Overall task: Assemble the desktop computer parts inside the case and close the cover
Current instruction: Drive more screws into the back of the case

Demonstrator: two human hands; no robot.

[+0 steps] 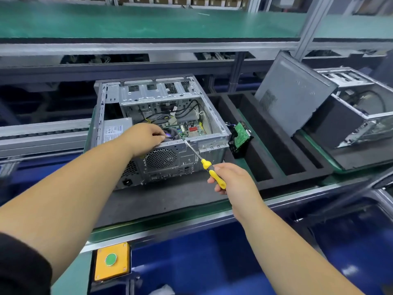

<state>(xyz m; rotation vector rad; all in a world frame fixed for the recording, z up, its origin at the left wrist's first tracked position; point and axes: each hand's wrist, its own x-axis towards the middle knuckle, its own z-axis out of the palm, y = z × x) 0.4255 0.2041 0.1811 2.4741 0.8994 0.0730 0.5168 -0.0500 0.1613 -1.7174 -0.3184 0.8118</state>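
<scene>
Yellow screwdriver (pixel 213 174) gripped in my right hand (pixel 230 177), shaft slanting up-left, tip at motherboard (pixel 192 129) edge inside open case (pixel 161 133). My left hand (pixel 144 139), nearer, fingers curled on CPU fan (pixel 170 134).

Bright, even light falls from overhead, cool and white; shadows are soft and short, pooling beneath the open silver metal computer case (pixel 161 124) on its dark foam mat (pixel 170 196); a pale sheen lies along the long green shelf surface (pixel 148 22); straight aluminium rails (pixel 127 47) bow toward the edges; the far right side smears with motion blur; the whole view is slightly soft.
</scene>
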